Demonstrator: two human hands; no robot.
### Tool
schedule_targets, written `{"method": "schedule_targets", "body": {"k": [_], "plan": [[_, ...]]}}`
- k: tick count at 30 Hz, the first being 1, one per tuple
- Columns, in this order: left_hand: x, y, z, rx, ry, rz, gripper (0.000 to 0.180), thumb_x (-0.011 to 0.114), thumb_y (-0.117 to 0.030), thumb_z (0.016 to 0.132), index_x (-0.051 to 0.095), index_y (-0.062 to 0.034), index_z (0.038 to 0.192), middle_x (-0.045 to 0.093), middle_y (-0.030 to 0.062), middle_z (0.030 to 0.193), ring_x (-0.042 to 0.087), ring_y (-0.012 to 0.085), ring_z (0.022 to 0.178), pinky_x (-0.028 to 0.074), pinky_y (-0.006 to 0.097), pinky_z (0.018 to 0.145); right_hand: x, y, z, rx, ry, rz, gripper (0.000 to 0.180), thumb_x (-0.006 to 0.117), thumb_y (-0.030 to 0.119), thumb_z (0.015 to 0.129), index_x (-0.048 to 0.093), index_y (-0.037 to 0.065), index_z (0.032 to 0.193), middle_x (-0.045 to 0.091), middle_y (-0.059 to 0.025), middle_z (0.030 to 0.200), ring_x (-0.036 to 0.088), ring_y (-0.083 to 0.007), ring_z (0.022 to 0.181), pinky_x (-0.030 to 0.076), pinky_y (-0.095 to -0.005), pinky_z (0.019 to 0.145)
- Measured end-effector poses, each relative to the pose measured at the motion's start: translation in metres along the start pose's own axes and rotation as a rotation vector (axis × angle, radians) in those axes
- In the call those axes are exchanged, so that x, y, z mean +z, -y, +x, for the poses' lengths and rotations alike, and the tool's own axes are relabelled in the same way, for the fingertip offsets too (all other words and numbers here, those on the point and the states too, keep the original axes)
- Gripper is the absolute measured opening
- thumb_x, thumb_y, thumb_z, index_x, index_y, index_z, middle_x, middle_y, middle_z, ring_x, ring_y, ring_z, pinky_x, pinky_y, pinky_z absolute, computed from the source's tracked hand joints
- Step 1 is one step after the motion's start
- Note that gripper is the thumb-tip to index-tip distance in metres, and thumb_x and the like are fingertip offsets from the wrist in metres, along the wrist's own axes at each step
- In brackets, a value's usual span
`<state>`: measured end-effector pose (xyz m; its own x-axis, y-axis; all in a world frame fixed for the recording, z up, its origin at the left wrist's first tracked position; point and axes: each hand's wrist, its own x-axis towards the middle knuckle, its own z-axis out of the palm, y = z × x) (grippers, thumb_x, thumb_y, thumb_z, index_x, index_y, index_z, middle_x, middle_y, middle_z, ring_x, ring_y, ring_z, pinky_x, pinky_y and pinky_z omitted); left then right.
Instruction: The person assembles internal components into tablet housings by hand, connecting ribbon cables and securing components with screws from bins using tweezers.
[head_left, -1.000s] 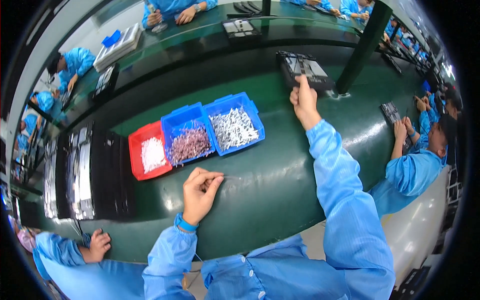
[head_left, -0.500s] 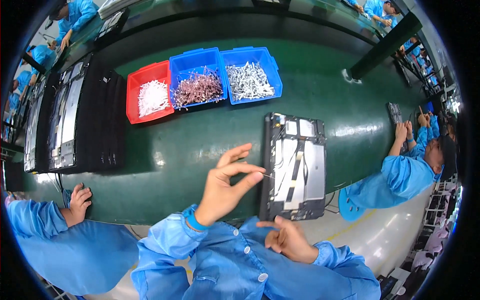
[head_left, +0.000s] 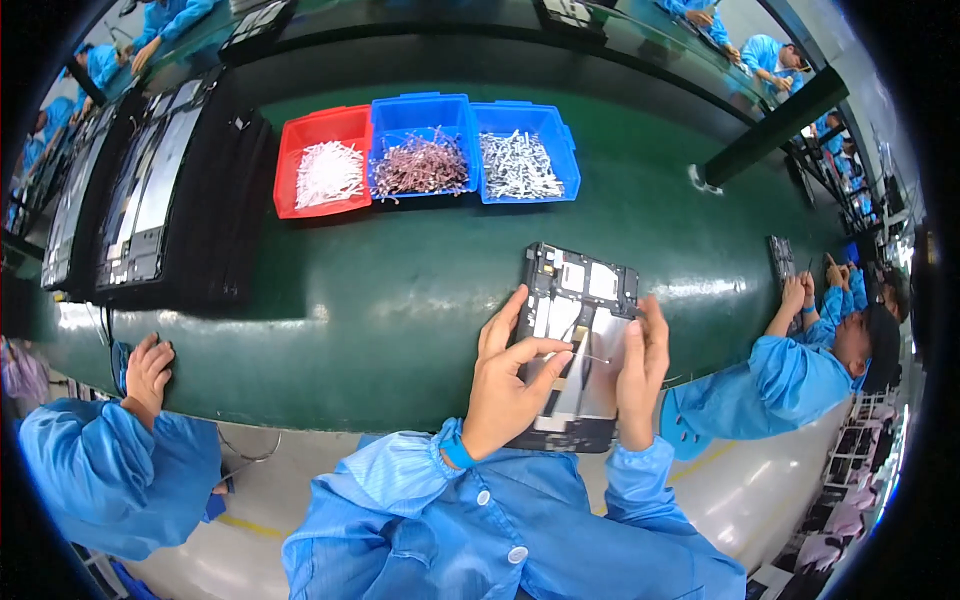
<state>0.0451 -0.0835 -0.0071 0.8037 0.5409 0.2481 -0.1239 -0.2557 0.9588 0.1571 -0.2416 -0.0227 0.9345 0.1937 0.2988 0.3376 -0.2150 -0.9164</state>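
A flat black and silver device with its inner parts exposed (head_left: 571,404) lies on the green bench in front of me. My left hand (head_left: 512,395) is over its left part, thumb and index finger pinching a thin wire (head_left: 596,359) that points right across the device. The other left fingers reach along the device's left edge. My right hand (head_left: 642,370) is at the device's right edge, its fingers stretched and apart, the thumb near the edge. Whether it presses on the device I cannot tell.
Beyond the device stand a red bin (head_left: 287,185) of white pieces, a blue bin (head_left: 420,105) of brownish wires and another blue bin (head_left: 570,160) of silvery pieces. Stacked devices (head_left: 190,230) stand at left. A co-worker's hand (head_left: 148,372) rests on the bench (head_left: 370,300); another co-worker (head_left: 800,375) sits at right.
My left hand has moved right over the device with the wire. My right hand has risen from the near edge to the device's right side. The device has shifted slightly on the bench.
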Motion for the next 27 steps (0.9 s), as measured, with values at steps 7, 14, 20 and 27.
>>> {"method": "schedule_targets", "body": {"k": [7, 14, 20, 27], "plan": [[-0.034, 0.007, -0.009, -0.107, -0.084, -0.116, 0.015, 0.077, -0.007, 0.082, 0.077, -0.0070, 0.097, 0.044, 0.0231, 0.149, 0.047, 0.0353, 0.135, 0.041, 0.041, 0.108, 0.032, 0.024, -0.018, 0.068, 0.154, -0.001, 0.056, 0.062, 0.007, 0.092, 0.044, -0.001, 0.144, 0.043, -0.0137, 0.138, 0.049, -0.0185, 0.109, 0.044, -0.0301, 0.089], [-0.068, 0.002, -0.028, -0.111, -0.099, -0.144, 0.013, 0.072, 0.002, 0.087, 0.074, 0.0022, 0.099, 0.041, 0.0219, 0.151, 0.040, 0.0341, 0.141, 0.035, 0.041, 0.113, 0.042, 0.049, -0.016, -0.004, 0.327, -0.108, 0.070, 0.070, 0.007, 0.083, 0.039, -0.003, 0.145, 0.042, -0.0206, 0.141, 0.045, -0.0309, 0.124, 0.038, -0.0391, 0.104], [-0.090, -0.010, -0.012, -0.076, -0.168, -0.019, 0.016, 0.076, 0.002, 0.083, 0.077, -0.0050, 0.098, 0.062, 0.0068, 0.100, 0.059, 0.0177, 0.094, 0.049, 0.029, 0.083, 0.047, 0.108, 0.020, -0.286, 0.747, 0.061, 0.047, 0.080, 0.012, 0.078, 0.063, -0.001, 0.120, 0.063, -0.0177, 0.114, 0.063, -0.0311, 0.095, 0.052, -0.0364, 0.086], [-0.094, -0.014, -0.010, 0.061, -0.184, 0.196, 0.018, 0.077, 0.003, 0.079, 0.077, -0.0067, 0.095, 0.063, 0.0045, 0.091, 0.058, 0.0198, 0.088, 0.047, 0.031, 0.076, 0.074, 0.098, 0.004, -0.389, 0.821, 0.095, 0.019, 0.073, 0.002, 0.084, 0.068, 0.000, 0.102, 0.063, -0.0104, 0.084, 0.063, -0.0231, 0.066, 0.050, -0.0337, 0.058]]}}
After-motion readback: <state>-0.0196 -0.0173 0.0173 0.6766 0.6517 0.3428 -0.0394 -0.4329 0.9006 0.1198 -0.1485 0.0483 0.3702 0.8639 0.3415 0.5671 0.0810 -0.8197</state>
